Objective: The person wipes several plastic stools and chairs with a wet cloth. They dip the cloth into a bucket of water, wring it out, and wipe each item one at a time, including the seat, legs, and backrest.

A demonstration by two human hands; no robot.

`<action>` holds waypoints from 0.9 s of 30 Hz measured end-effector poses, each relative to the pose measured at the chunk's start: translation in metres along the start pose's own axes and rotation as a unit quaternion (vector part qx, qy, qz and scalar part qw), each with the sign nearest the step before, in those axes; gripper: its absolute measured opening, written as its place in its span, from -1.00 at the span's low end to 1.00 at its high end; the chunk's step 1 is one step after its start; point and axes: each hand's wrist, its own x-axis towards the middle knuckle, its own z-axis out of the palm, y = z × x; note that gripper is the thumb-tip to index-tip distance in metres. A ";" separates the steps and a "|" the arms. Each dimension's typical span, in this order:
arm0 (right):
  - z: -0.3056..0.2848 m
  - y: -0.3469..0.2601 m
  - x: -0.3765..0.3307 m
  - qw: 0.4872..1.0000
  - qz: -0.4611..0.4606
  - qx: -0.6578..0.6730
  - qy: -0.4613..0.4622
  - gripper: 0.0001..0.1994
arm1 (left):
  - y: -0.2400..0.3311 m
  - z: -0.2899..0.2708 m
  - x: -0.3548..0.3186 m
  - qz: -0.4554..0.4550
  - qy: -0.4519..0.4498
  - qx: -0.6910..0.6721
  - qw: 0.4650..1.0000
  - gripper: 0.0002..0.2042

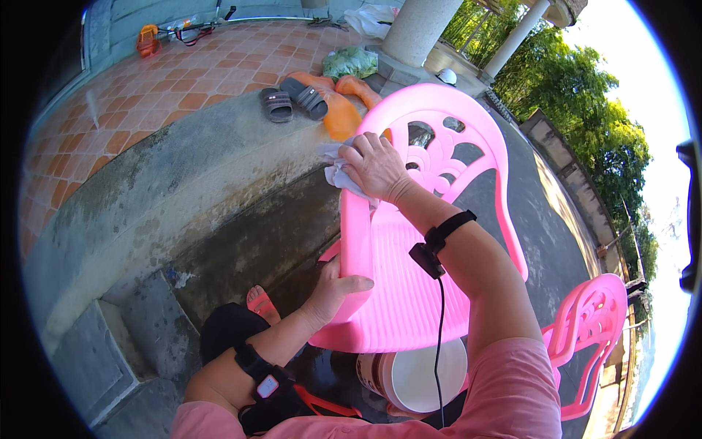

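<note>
Right hand (376, 164): fingers curled down, grip closed over a crumpled pale cloth (338, 174). Cloth bulges out from under the palm on the left side and is pressed against the upper left edge of the chair (409, 293), where backrest meets armrest.

Left hand (335, 287): grip clamped on the front left rim of the chair seat, thumb lying across the top of the seat edge, fingers hidden beneath it. How tightly they wrap under cannot be told.

Chair: pink plastic, upright, backrest with cut-out pattern facing away from the person. It stands between the two forearms, seat directly below the right forearm. Seat surface ribbed.

Both arms carry black straps: one on the right wrist (439, 245) with a cable running down, one on the left forearm (263, 377) with a small device.

Surroundings: white bucket (420, 377) just under the front edge of the seat. Second pink chair (589, 329) to the right, near. Bare foot in a red sandal (261, 304) left of the seat, on wet concrete floor (241, 234). Raised concrete step (175, 175) beyond; on it, grey slippers (292, 101) and an orange item (340, 110). Tiled patio (183, 73) further back.
</note>
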 end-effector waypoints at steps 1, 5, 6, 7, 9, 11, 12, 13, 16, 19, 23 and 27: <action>0.004 0.004 0.003 0.999 0.007 -0.032 -0.024 -0.64 | 0.000 0.001 0.000 0.011 0.000 0.006 1.000 -0.46; 0.015 0.034 0.022 0.988 0.080 -0.132 0.021 -0.60 | -0.002 0.002 0.001 0.002 0.009 0.027 1.000 -0.41; 0.015 0.043 0.027 0.983 0.104 -0.149 0.035 -0.59 | -0.002 0.002 0.001 0.008 0.010 0.026 1.000 -0.40; 0.016 0.051 0.032 0.977 0.129 -0.165 0.047 -0.59 | -0.002 0.002 0.002 0.011 0.016 0.031 0.999 -0.38; 0.015 0.067 0.035 0.966 0.193 -0.165 0.059 -0.57 | -0.002 0.001 0.002 0.008 0.005 0.024 1.000 -0.36; 0.015 0.083 0.033 0.952 0.252 -0.166 0.048 -0.57 | -0.002 0.000 0.003 0.002 0.001 0.024 1.000 -0.35; 0.015 0.093 0.029 0.947 0.284 -0.151 0.026 -0.53 | -0.003 -0.001 0.003 -0.002 -0.001 0.025 1.000 -0.36; 0.015 0.104 0.025 0.930 0.331 -0.156 0.024 -0.54 | -0.003 -0.001 0.003 -0.002 0.008 0.027 1.000 -0.36; 0.011 0.147 0.000 0.868 0.479 -0.127 0.035 -0.55 | -0.006 -0.002 0.001 -0.010 0.008 0.017 1.000 -0.39; -0.019 0.203 -0.034 0.718 0.670 0.126 0.143 -0.60 | -0.007 -0.001 0.001 0.004 0.013 0.012 1.000 -0.41; -0.035 0.197 -0.026 0.687 0.599 0.333 0.243 -0.63 | -0.006 0.001 0.002 0.003 0.008 0.009 1.000 -0.41; -0.017 0.123 0.014 0.855 0.357 0.364 0.093 -0.53 | -0.003 0.006 -0.001 -0.003 0.021 0.021 1.000 -0.38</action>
